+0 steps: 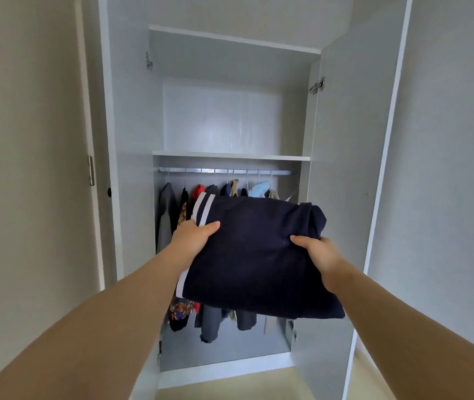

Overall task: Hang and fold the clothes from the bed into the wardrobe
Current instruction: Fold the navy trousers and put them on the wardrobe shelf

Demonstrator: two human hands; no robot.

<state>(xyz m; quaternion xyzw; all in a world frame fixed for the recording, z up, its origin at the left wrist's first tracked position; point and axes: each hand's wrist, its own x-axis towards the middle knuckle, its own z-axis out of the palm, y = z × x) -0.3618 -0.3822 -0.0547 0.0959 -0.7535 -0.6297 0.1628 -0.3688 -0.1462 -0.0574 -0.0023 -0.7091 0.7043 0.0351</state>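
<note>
A folded navy garment (254,252) with two white stripes along its left edge is held up in front of an open wardrobe (131,168), carried flat between both hands at about the level of the hanging clothes. The left hand (194,236) grips the garment's left side just beside the stripes, thumb lying on top of the fabric and the fingers hidden underneath. The right hand (318,254) grasps the right side the same way, thumb pressed on top, fingers out of sight below the cloth. Both bare forearms reach forward from the bottom corners of the view. Behind the garment, a metal rail (224,171) runs across the wardrobe beneath a white shelf (230,155), and a row of hung clothes (172,209) fills it: grey, dark, red, patterned, beige and light blue pieces, their lower ends showing under the folded garment. The compartment above the shelf holds nothing visible from this angle. The right wardrobe door (345,168) stands swung open, its hinge visible near the top. A pale wall lies at the left.
</note>
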